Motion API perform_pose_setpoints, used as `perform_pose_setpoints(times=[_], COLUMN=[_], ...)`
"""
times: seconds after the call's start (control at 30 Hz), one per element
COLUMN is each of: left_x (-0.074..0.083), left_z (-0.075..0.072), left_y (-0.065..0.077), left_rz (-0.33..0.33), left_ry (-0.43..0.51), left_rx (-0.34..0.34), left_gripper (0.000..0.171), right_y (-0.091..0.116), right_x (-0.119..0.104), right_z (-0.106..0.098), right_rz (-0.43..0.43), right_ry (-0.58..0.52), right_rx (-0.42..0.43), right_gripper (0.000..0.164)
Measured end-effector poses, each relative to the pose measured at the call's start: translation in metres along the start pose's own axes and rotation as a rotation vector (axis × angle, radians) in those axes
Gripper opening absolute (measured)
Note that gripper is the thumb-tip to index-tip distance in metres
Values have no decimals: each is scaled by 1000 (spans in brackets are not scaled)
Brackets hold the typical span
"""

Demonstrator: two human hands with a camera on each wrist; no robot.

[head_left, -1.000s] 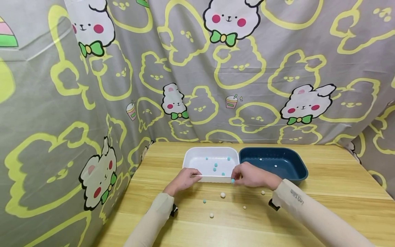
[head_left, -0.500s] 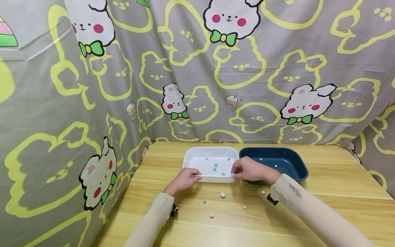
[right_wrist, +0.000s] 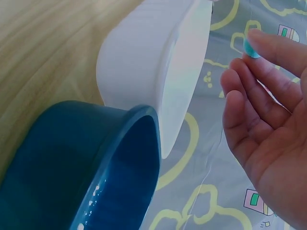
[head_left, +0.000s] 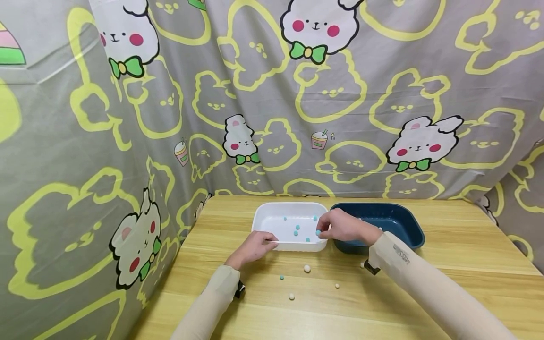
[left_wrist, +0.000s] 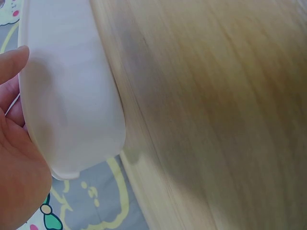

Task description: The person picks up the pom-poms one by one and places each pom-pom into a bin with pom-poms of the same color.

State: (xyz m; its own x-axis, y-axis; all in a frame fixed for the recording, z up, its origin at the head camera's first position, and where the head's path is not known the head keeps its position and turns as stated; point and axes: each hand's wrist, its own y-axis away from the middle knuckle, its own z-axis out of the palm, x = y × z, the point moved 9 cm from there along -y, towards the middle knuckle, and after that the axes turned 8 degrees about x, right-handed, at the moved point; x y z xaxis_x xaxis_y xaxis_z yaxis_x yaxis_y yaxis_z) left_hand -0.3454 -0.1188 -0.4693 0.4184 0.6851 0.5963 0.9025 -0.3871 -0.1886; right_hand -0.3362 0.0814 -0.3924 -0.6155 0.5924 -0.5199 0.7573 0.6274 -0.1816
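A white plastic tray stands on the table with several small turquoise balls inside. My left hand holds its near rim, the thumb on the outer wall and the other fingers behind the rim. Over the tray's right end, my right hand pinches one turquoise ball between thumb and fingertip. Beside the white tray sits a dark blue tray, partly covered by that hand and forearm; a small white ball shows in it.
On the wood table, in front of the trays, lie a white ball, another white ball, a smaller white one and a turquoise ball. Another white ball is partly behind the right wrist strap. A patterned curtain hangs behind.
My right hand, pinching the turquoise ball, has risen from the white tray's near right corner and moved inward over its rim. The left hand has stayed on the rim.
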Motion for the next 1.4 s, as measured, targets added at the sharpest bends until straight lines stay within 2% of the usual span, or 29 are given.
perform_pose_setpoints(times=[0.3,0.63,0.77,1.4], left_x=[0,0,0,0], left_z=[-1,0,-1,0], left_y=[0,0,0,0], left_rz=[-5,5,10,-3], left_ry=[7,8,8,10], left_rx=[0,-3,-2,0], left_gripper=[13,14,15,13], right_y=[-9,-20,-24,-40], right_x=[8,20,24,58], right_z=[-5,-6,-6,0], right_rz=[32,114,112,193], right_ry=[-26,-41,-42,-83], right_rx=[-7,-9,2,23], right_gripper=[5,4,4,5])
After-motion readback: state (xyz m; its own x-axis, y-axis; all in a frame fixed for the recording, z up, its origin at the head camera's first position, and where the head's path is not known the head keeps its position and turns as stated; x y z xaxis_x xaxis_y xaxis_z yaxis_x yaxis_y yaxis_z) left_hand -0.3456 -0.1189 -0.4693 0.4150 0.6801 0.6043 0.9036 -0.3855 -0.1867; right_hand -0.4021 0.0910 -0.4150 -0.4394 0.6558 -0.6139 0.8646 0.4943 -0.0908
